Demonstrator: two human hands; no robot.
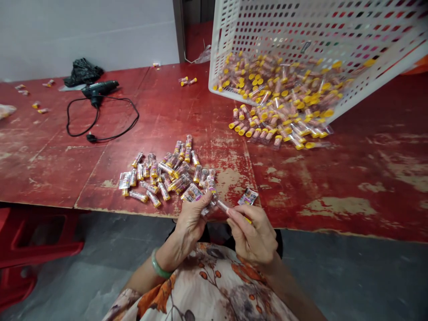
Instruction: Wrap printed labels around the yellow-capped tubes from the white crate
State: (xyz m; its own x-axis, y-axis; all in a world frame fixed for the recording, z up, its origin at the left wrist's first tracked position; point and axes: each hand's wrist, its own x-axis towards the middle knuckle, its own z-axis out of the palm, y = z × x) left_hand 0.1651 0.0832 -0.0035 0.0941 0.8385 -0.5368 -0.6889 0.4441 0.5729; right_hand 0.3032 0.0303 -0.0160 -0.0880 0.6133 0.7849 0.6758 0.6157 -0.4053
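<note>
I have the right hand [256, 232] closed on a clear tube [223, 206], thumb and fingers gripping it near its yellow end. The left hand [192, 218] pinches clear film [213, 199] between thumb and fingers, just over the front edge of the bench [301, 187]. The relation I read as decisive: the tube's long axis slants from the right hand up and leftward, its free end at the film; whether they touch I can't tell. The right hand is the nearer to the tube, its tip bridging the gap to the left. A printed label [248, 196] lies just beyond the right hand, wrapped tubes [167, 171] beyond the left, and farther off a tipped white basket [321, 26] spills yellow-capped tubes [257, 82].
</note>
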